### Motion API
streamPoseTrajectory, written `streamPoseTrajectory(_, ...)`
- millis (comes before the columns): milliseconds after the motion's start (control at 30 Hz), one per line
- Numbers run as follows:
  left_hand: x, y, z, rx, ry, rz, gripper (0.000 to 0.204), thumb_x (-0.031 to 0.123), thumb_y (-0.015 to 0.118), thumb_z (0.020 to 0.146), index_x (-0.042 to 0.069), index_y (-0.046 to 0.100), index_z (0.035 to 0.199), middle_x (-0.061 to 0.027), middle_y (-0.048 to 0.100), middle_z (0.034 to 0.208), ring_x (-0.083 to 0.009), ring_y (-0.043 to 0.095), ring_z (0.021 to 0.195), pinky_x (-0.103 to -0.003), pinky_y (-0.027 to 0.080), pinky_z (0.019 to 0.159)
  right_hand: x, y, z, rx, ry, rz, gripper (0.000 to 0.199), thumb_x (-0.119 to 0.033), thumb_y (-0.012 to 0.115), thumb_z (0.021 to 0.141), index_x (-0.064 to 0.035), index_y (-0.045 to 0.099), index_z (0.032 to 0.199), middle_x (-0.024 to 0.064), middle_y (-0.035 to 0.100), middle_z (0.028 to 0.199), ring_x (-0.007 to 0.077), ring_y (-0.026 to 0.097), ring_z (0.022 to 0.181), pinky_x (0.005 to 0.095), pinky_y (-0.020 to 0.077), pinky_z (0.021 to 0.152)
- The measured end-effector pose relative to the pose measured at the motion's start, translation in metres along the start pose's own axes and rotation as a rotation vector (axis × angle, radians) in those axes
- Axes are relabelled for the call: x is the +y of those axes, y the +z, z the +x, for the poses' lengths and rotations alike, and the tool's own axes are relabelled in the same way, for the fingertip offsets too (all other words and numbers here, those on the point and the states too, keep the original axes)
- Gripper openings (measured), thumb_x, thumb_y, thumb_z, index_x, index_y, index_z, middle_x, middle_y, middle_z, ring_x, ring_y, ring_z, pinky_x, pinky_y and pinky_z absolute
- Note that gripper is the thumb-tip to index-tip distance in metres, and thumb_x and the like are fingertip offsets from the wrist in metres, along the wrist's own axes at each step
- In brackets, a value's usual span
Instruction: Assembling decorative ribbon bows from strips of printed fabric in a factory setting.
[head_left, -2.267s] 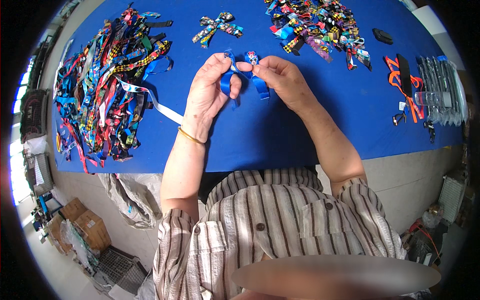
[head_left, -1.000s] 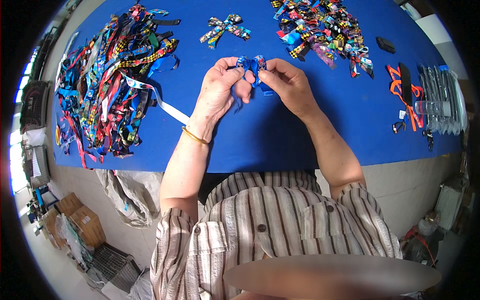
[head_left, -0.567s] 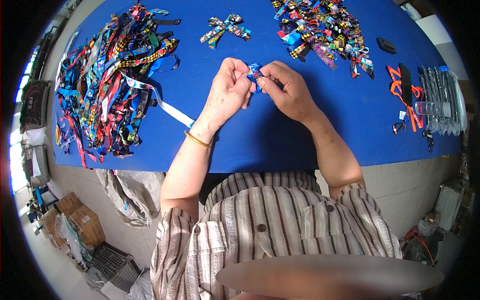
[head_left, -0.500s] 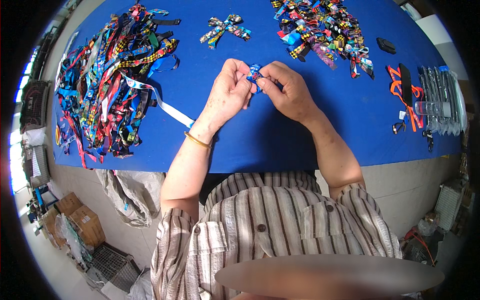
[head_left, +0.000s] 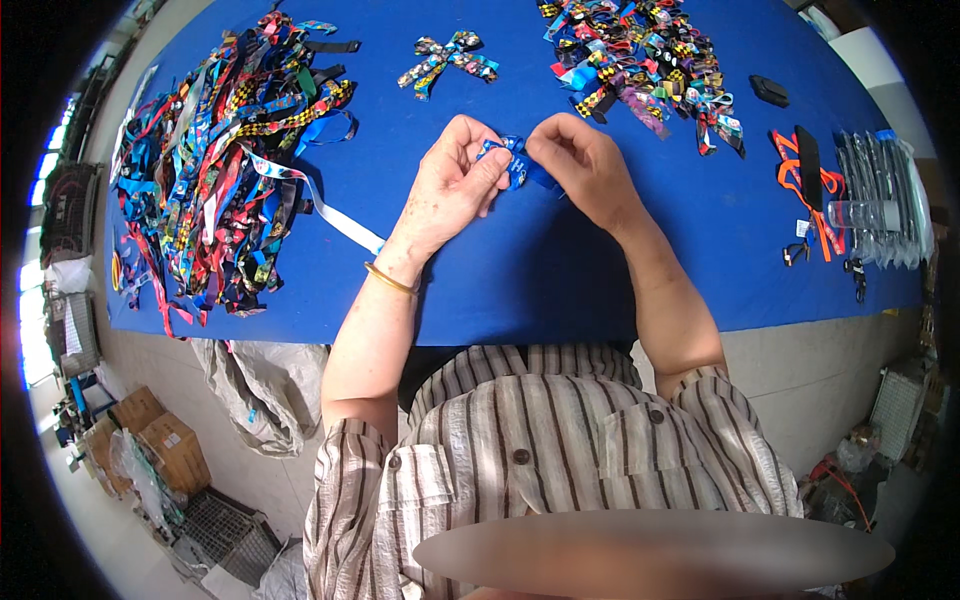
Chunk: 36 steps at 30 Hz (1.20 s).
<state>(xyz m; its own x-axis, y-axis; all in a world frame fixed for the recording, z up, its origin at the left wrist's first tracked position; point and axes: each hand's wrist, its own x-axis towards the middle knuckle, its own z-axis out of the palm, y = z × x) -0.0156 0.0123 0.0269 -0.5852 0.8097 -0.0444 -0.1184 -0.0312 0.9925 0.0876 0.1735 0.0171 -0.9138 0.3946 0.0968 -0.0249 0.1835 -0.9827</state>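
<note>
Between my two hands, over the middle of the table, is a folded blue printed ribbon (head_left: 517, 167). My left hand (head_left: 452, 182) is closed, pinching it between thumb and fingers. From the other side my right hand (head_left: 588, 170) has thumb and forefinger pressed together at the ribbon's upper right edge; the fingertips partly hide the grip. A short blue end sticks out below the right fingers. Beyond my left hand lies a looped multicoloured ribbon bow (head_left: 448, 63), flat on the blue tabletop (head_left: 385, 130).
A large heap of patterned straps (head_left: 225, 170) covers the left side, one white strap (head_left: 345, 228) trailing toward my left wrist. Bunched ribbon bows (head_left: 650, 60) lie at the far right. Further right are a black case (head_left: 770, 90), an orange lanyard (head_left: 795, 185) and clear plastic packets (head_left: 880, 190).
My right hand has shifted slightly right, away from the left. More of the blue ribbon shows between the hands, turned to another side. The left hand stays nearly in place.
</note>
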Motion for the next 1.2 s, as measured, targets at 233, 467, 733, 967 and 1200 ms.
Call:
streamPoseTrajectory(233,-0.002,0.002,0.001,-0.078,-0.024,-0.026,0.015,0.014,0.058,0.098,0.003,0.048,0.101,-0.0087,0.063,0.075,-0.007,0.051,0.052,-0.02,0.042,0.045,0.003,0.001,0.003,-0.104,0.051,0.028,0.019,-0.021,0.064,0.093,-0.0018,0.065,0.088,-0.003,0.06,0.075,0.0018,0.053,0.068,0.0194,0.0416,0.059)
streamPoseTrajectory(467,-0.004,-0.005,0.005,-0.045,-0.097,-0.253,0.017,0.013,0.059,0.096,0.003,0.046,0.099,-0.0156,0.067,0.077,-0.0139,0.06,0.052,-0.023,0.048,0.045,-0.002,0.01,-0.001,0.032,-0.08,0.202,0.01,-0.012,0.065,0.091,-0.0017,0.063,0.09,-0.0008,0.062,0.079,0.0041,0.056,0.071,0.0224,0.0463,0.063)
streamPoseTrajectory(733,-0.004,-0.016,0.008,-0.071,-0.139,-0.367,0.016,0.014,0.061,0.095,0.003,0.049,0.094,-0.0136,0.066,0.073,-0.0161,0.063,0.053,-0.024,0.05,0.044,-0.01,0.006,-0.001,-0.065,-0.526,-0.173,0.013,0.001,0.069,0.079,-0.0031,0.061,0.087,0.0092,0.064,0.092,0.0221,0.063,0.085,0.032,0.0515,0.077)
streamPoseTrajectory(967,-0.004,-0.018,0.005,-0.069,-0.16,-0.315,0.017,0.01,0.066,0.09,0.004,0.051,0.086,-0.0106,0.064,0.069,-0.0143,0.062,0.055,-0.022,0.046,0.044,-0.011,0.003,0.0,-0.08,-0.594,-0.261,0.012,-0.001,0.071,0.076,-0.0053,0.063,0.085,0.0123,0.067,0.097,0.0293,0.066,0.091,0.0367,0.0534,0.078)
streamPoseTrajectory(1200,-0.009,-0.021,0.005,-0.124,-0.124,-0.38,0.021,-0.001,0.07,0.084,0.004,0.049,0.081,-0.0092,0.06,0.069,-0.0119,0.056,0.052,-0.022,0.039,0.042,-0.022,0.002,-0.003,-0.127,-0.507,-0.235,0.013,-0.003,0.07,0.077,-0.0033,0.063,0.089,0.0141,0.066,0.093,0.0311,0.065,0.089,0.0371,0.0524,0.079)
